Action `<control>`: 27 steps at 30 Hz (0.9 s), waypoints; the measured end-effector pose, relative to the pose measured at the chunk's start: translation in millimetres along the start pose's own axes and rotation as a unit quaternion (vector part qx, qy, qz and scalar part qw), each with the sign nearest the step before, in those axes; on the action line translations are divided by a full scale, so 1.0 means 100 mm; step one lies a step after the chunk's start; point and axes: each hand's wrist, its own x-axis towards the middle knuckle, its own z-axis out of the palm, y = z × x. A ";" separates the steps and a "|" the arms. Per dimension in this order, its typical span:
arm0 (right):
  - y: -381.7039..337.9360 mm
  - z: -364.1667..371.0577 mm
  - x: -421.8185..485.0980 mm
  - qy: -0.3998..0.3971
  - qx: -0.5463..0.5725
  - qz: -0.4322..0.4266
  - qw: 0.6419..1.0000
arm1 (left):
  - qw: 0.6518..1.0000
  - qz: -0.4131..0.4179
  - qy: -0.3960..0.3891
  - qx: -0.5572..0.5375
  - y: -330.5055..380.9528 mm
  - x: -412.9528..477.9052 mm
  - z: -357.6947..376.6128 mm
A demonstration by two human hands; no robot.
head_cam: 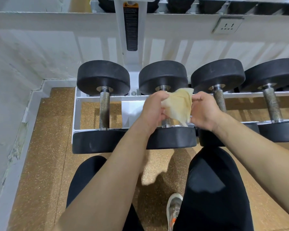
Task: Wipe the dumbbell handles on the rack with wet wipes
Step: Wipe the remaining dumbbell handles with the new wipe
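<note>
Rack: a white rack (107,98) is set against the wall, and four dumbbells (104,107) are held side by side on its lowest tier, the fourth cut off by the right edge.
Upper tier: more dark weights (178,5) are carried there, only partly seen.
Long axis: each dumbbell is laid front to back, one black head toward the wall and the other toward the person, with the handle bridging the two rails.
Wipe: a yellowish wipe (178,104) is stretched between both hands, over the second handle (167,121) from the left; whether they touch cannot be told.
Second handle: it is mostly hidden, with a short length seen under the wipe by the near head.
Left hand: the left hand (154,109) is curled, and the wipe's left edge is gripped in its fingers.
Right hand: the right hand (203,110) is curled, and the wipe's right edge is pinched.
Surroundings: a speckled floor (45,147), a wall socket (227,25) and a shoe (173,209) are seen.
</note>
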 end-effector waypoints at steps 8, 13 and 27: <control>-0.12 -0.08 0.09 -0.005 -0.186 -0.048 0.981 | 0.984 0.044 0.139 0.102 -0.04 0.13 -0.20; -0.19 -0.04 0.23 0.087 -0.250 -0.174 0.949 | 0.974 0.043 0.136 0.175 -0.07 0.11 -0.32; -0.03 0.46 0.01 0.146 -0.475 -0.110 0.861 | 0.939 0.076 0.225 0.248 -0.29 -0.12 -0.15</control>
